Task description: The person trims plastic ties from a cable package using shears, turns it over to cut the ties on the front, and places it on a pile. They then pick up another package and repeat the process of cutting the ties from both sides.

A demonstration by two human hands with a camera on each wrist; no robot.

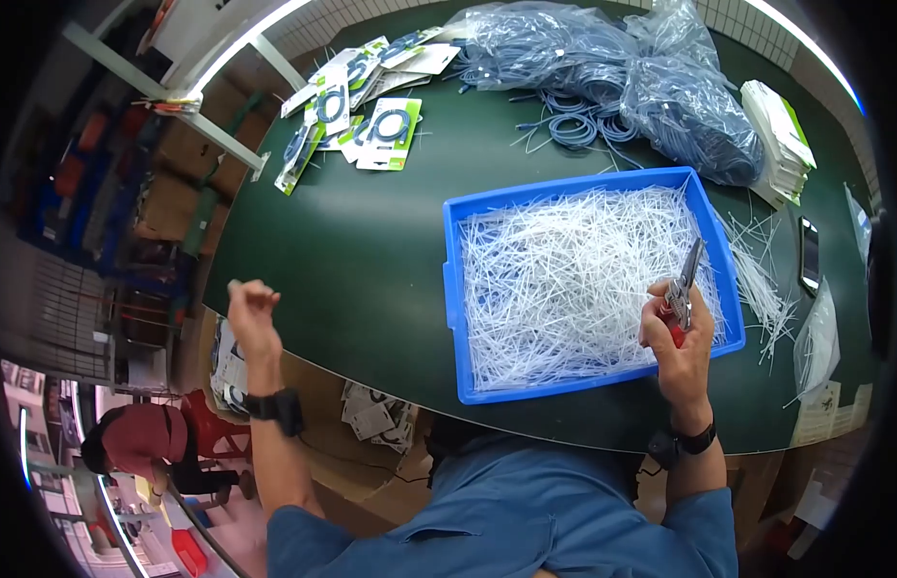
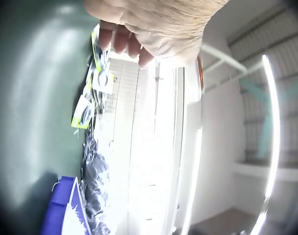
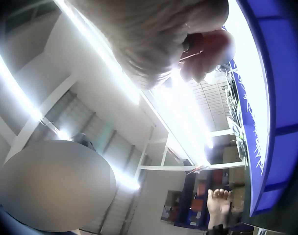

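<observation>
My right hand (image 1: 685, 347) grips a pair of red-handled pliers (image 1: 682, 297), their dark metal nose pointing up and away. Hand and pliers are over the right part of a blue tray (image 1: 452, 289) full of thin white plastic strips (image 1: 574, 279) that look like cable ties. In the right wrist view, a bit of red handle (image 3: 194, 43) shows between the fingers. My left hand (image 1: 254, 318) is raised by the table's left edge, fingers loosely bent and holding nothing. The left wrist view also shows this hand (image 2: 154, 24) with nothing in its fingers.
Carded cable packs (image 1: 386, 135) lie at the far left of the green table (image 1: 342, 250). Bagged blue-grey cables (image 1: 564, 48) fill the back. A stack of cards (image 1: 778, 144), loose strips (image 1: 760, 279) and a phone (image 1: 809, 253) sit right. Another person (image 1: 145, 438) bends over at left.
</observation>
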